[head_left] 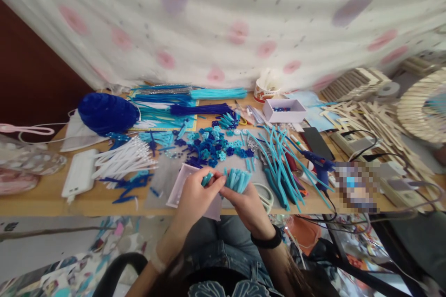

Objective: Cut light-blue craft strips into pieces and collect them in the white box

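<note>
My right hand [250, 203] is closed around a bundle of short light-blue pipe cleaner pieces [239, 180], their cut ends standing up above the fingers. Close beside it, my left hand [197, 194] has its fingers curled on a light-blue pipe cleaner piece [206, 179], and its fingertips meet the right thumb. Under the left hand lies a pale lilac box lid [180, 185] at the table's front edge. Beyond both hands is a heap of blue and turquoise pipe cleaner flowers [209, 145]. Handles of pale green scissors [266, 197] show just right of my right hand.
Long light-blue pipe cleaners [278, 162] lie across pliers [272, 181] on the right, near a blue glue gun [319, 165] and phone [318, 143]. White stems [121, 160], a power bank [80, 172] and blue yarn-like roll [106, 113] are left. A lilac box [285, 111] stands behind.
</note>
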`<action>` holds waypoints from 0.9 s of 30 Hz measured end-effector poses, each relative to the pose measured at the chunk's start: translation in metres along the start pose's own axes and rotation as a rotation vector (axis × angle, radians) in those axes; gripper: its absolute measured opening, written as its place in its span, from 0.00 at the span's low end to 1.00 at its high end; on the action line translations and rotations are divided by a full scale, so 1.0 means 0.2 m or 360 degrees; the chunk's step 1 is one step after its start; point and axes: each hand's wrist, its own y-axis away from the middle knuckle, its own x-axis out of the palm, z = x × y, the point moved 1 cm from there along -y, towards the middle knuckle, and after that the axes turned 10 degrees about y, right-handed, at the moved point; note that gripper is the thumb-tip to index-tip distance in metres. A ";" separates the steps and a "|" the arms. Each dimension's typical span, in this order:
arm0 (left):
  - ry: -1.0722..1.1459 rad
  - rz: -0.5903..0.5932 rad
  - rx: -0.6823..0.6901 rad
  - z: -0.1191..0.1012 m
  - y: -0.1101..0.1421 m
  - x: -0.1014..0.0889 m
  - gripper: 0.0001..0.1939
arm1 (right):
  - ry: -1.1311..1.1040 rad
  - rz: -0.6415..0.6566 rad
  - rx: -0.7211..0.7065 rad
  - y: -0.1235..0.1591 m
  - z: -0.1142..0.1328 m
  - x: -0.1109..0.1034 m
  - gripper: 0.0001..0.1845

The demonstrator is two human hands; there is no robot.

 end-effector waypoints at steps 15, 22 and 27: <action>0.0597 0.0126 -0.0293 0.05 -0.05 0.04 0.17 | 0.0043 0.0207 0.0082 0.00 0.00 -0.02 0.15; 0.0822 0.0021 -0.0221 0.10 -0.07 0.02 0.22 | -0.0131 0.0054 0.0153 0.00 0.01 -0.02 0.18; 0.0874 0.0000 -0.0150 0.09 -0.08 0.01 0.18 | -0.0183 -0.0003 0.0212 -0.01 0.02 0.00 0.19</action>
